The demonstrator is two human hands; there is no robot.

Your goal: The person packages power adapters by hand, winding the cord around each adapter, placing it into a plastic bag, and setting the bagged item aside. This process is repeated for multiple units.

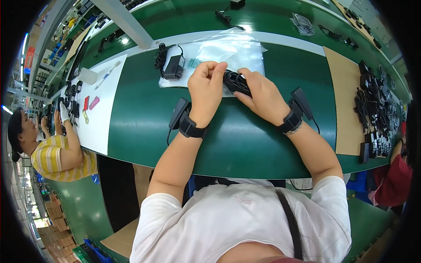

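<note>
Left hand [206, 85]: closed, fingertips pinched on the coiled black cable [237, 82]. Right hand [262, 94]: cupped around the same bundle, held just above the green table [144, 109], beside clear plastic bags [237, 52]. Step judged: coil being gathered. Steady two-handed grip required next.

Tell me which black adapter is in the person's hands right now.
The coiled one between both hands; the other adapter lies untouched on the plastic bags, to the left.

Clear plastic bags [237, 50] lie on the green bench [144, 109].
</note>
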